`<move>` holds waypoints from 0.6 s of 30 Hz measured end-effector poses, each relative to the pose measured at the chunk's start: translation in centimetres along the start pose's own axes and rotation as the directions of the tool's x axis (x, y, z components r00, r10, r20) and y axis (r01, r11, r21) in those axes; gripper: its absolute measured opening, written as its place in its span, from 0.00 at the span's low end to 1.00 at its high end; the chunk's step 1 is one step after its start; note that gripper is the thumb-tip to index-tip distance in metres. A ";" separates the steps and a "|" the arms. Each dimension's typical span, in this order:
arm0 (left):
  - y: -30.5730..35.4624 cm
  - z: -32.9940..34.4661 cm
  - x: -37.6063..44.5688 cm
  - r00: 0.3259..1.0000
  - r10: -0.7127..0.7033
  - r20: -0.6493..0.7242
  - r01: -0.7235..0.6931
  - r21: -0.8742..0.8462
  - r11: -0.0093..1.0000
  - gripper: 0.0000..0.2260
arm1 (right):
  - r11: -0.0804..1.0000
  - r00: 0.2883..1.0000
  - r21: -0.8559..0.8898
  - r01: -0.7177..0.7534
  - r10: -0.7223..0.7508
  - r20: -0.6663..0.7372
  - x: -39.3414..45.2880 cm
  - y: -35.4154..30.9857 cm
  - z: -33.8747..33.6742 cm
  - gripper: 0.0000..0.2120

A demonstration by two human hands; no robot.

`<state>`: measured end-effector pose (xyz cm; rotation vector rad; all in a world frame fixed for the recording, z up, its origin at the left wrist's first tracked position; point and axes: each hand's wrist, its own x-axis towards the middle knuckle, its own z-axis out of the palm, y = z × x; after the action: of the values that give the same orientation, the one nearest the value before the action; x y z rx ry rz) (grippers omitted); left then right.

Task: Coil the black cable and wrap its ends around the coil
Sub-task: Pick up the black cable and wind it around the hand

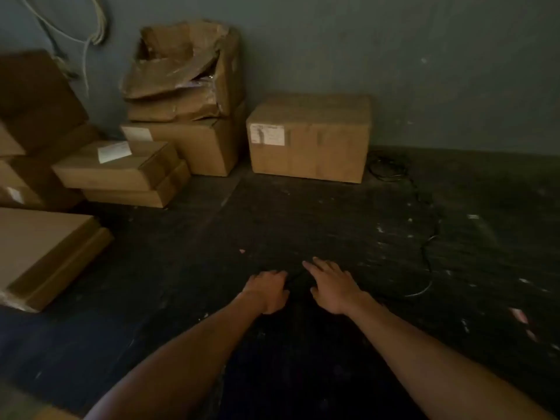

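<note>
The black cable point(435, 223) lies on the dark floor. It runs from a loose tangle beside the right-hand box, down the right side in a wavy line, and curves back toward my hands. A short dark stretch of it shows between my hands. My left hand point(268, 291) is low over the floor with its fingers curled around that stretch. My right hand point(330, 286) is just to its right, palm down, with its fingers spread flat over the floor. The dim light hides where the cable passes under my hands.
Cardboard boxes stand along the wall: a closed one point(309, 137) at centre, a torn stack point(185, 95) to its left, and flat boxes point(121, 171) at far left. A large flat box point(45, 253) lies near left. Bits of paper litter the floor at right.
</note>
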<state>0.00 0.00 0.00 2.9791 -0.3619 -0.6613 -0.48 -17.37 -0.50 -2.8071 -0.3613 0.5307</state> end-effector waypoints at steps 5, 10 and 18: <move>0.0 1.2 0.0 0.999 0.001 -0.044 0.002 0.061 0.998 0.15 | 0.996 0.999 -0.088 0.023 -0.025 -0.028 1.0 -0.7 1.1 0.24; -0.8 0.7 0.0 0.998 0.021 -0.064 -0.031 -0.168 0.985 0.13 | 0.990 0.980 -0.101 0.096 -0.112 -0.165 0.8 -0.2 0.5 0.12; -0.8 -3.4 -0.5 0.967 0.129 -0.220 -0.227 -0.516 0.826 0.14 | 0.980 0.939 0.194 0.033 0.036 -0.342 0.0 2.9 -5.5 0.10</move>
<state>1.20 0.91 3.17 2.4012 -0.3641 -0.3894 2.22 -21.20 3.61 -2.6366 -0.2185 0.0620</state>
